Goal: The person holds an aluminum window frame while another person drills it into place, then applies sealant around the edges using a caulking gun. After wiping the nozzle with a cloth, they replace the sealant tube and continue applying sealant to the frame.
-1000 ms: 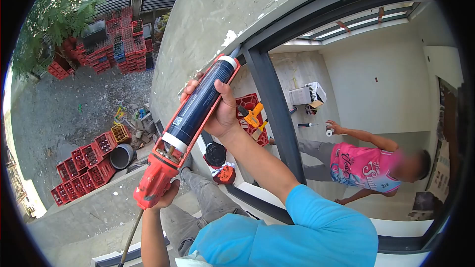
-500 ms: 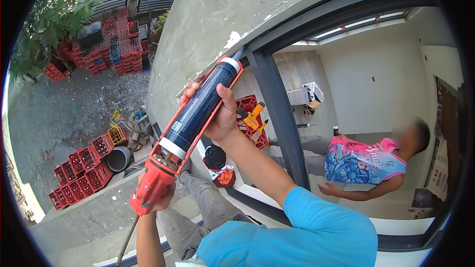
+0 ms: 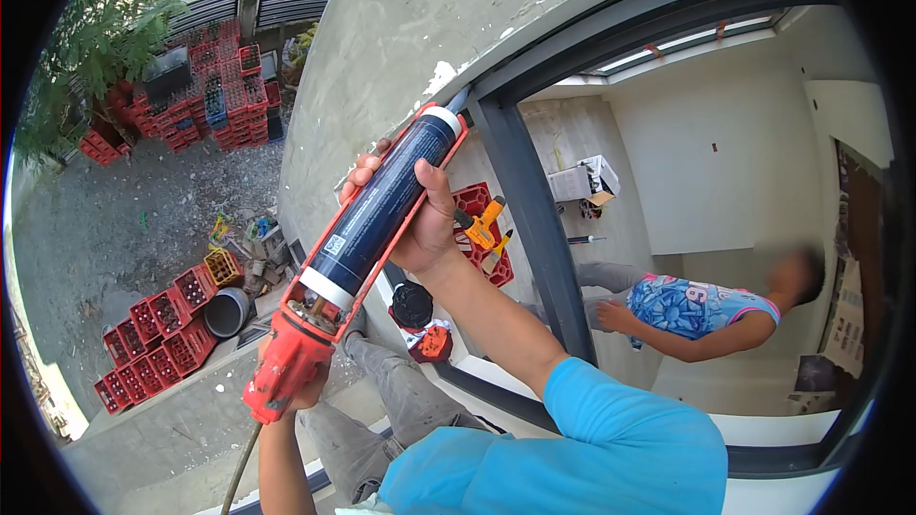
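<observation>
A red caulking gun [image 3: 289,362] holds a dark blue sealant cartridge [image 3: 382,215] with white end caps. It slants up to the right, and its nozzle [image 3: 461,98] meets the seam between the grey wall [image 3: 410,29] and the dark window frame [image 3: 530,191]. My right hand [image 3: 432,219] cradles the cartridge and cage from beneath, thumb on the right side, fingertips curling up on the left. Behind the gun's rear body, my left hand [image 3: 313,389] is closed around the handle; most of its fingers are hidden. A metal rod [image 3: 240,472] sticks out at the back.
Through the opening stands another person in a patterned jersey [image 3: 677,310]. Inside, a yellow-and-black power tool [image 3: 482,219] lies on a red crate [image 3: 472,200], near a white box [image 3: 601,176]. Outside are stacked red bottle crates [image 3: 157,324] and a black bucket [image 3: 227,313].
The caulking gun and both hands stay nearly in place, the rear dipping slightly left. The other person has turned; the dark bottle near them no longer shows.
</observation>
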`<action>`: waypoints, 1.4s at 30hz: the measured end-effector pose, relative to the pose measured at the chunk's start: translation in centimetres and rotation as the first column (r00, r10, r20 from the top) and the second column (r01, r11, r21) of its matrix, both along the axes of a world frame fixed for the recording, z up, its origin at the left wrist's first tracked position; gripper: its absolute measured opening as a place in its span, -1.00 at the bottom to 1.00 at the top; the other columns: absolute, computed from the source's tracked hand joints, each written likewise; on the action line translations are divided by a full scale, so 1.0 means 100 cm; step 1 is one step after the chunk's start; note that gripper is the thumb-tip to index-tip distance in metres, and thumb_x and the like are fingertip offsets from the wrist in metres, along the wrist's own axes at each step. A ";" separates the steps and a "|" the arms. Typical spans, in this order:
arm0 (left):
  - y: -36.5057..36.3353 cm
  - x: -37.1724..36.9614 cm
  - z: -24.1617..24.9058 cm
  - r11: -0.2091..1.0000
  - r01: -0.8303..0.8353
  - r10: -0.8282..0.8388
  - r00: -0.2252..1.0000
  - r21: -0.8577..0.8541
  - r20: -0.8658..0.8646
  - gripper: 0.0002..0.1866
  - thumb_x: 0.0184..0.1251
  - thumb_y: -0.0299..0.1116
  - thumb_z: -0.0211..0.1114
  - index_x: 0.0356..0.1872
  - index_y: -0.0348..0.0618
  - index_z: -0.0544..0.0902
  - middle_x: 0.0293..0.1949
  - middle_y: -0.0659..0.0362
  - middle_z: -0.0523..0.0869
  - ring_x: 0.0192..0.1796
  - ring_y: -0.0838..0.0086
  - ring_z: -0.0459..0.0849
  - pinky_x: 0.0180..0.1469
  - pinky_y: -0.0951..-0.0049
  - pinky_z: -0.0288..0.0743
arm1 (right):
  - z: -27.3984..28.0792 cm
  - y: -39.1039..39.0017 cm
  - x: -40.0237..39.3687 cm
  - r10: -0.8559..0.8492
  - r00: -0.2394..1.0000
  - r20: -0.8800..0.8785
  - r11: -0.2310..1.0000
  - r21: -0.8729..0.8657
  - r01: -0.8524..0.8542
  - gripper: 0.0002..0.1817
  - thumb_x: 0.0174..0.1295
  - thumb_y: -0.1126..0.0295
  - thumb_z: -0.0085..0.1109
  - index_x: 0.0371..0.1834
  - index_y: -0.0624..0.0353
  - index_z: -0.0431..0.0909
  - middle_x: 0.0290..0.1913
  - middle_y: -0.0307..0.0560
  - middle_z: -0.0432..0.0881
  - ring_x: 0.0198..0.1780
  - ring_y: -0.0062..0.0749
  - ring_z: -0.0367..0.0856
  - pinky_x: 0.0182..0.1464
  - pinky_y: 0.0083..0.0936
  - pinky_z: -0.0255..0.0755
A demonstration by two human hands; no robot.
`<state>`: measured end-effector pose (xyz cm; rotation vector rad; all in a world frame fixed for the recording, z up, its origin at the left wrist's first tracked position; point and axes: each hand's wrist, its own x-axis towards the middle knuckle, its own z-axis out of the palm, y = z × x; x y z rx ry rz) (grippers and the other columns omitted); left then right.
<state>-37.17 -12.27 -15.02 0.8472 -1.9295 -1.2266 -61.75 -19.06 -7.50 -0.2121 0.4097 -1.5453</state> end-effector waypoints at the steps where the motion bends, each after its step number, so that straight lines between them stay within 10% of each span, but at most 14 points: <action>1: 0.000 0.002 -0.002 1.000 0.014 -0.014 1.000 0.003 0.011 -0.77 0.00 -0.53 0.33 -0.24 -0.16 0.66 -0.34 0.14 0.69 -0.25 0.27 0.66 -0.15 0.30 0.50 | 0.000 0.000 0.000 0.002 1.000 0.011 1.000 -0.006 -0.002 -0.50 0.10 0.17 0.36 0.02 0.06 0.35 -0.14 -0.13 0.47 0.01 -0.31 0.53 0.29 -0.23 0.37; 23: 0.002 0.007 0.001 0.999 0.009 -0.009 1.000 -0.051 0.016 -0.58 0.04 -0.57 0.23 0.01 -0.09 0.68 -0.23 0.14 0.70 -0.18 0.34 0.63 -0.05 0.36 0.48 | 0.025 -0.003 0.001 -0.002 1.000 0.023 0.998 -0.070 0.004 -0.53 0.13 0.16 0.33 0.04 0.00 0.35 -0.12 -0.14 0.47 0.01 -0.30 0.52 0.24 -0.20 0.40; 42: 0.020 0.028 0.023 0.996 -0.088 0.089 0.996 0.026 -0.033 -0.77 0.09 -0.52 0.27 -0.18 -0.15 0.68 -0.29 0.15 0.68 -0.22 0.35 0.60 -0.08 0.33 0.45 | 0.047 0.021 0.030 -0.005 1.000 -0.002 0.988 -0.155 0.004 -0.53 0.14 0.14 0.33 0.06 -0.02 0.38 -0.12 -0.13 0.51 0.01 -0.24 0.54 0.18 -0.14 0.45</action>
